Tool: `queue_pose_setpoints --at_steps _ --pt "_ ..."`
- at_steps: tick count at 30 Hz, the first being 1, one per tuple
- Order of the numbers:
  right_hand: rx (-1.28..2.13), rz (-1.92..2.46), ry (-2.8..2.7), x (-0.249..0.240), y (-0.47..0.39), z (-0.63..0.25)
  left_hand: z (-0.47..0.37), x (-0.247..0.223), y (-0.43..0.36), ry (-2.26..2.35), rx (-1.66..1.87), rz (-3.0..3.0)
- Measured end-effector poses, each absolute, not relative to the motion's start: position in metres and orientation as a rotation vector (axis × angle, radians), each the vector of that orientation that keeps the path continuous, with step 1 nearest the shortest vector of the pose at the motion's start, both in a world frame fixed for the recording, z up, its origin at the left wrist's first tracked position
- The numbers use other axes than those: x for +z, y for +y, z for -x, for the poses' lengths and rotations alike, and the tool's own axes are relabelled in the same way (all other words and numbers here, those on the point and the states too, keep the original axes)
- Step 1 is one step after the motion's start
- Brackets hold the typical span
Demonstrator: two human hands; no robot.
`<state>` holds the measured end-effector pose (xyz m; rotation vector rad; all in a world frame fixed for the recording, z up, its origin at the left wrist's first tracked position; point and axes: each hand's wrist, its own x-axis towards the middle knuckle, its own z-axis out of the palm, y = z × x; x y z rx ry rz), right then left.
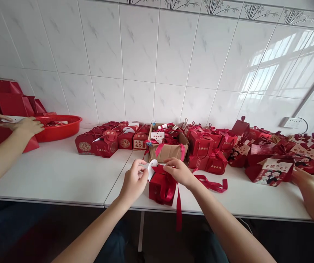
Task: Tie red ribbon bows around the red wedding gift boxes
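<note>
Open lane on the left of the table [64, 175]! Dead ahead, the red box [154, 187] and the carton [170, 155] behind it block; rightward, loose ribbon [217, 187], then packed gift boxes [199, 146].

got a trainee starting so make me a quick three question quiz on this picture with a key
1. True or false: in the picture, the round red tub stands right of the cardboard box.
2. The left hand touches: a) the wall socket; b) a white piece; c) the round red tub.
3. Fill in: a loose red ribbon at the red box hangs past the table's ____ edge.

Key: 1. False, left. 2. b. 3. Near.
</note>
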<state>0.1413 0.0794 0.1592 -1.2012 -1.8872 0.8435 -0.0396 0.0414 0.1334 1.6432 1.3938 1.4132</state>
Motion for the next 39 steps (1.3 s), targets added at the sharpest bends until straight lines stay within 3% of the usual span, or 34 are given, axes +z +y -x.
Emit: queue_pose_setpoints --at_steps 12,28,39 --pt "0.797 1.238 -1.886 0.155 0.092 -0.132 0.03 0.139 0.031 1.391 1.369 -1.685" --pt "0.634 1.201 -1.976 0.152 0.084 -0.131 0.027 0.155 0.05 1.156 1.029 -1.318" --pt "0.6 1.142 -1.821 0.149 0.077 -0.173 0.067 0.171 0.071 1.011 1.2 -0.944"
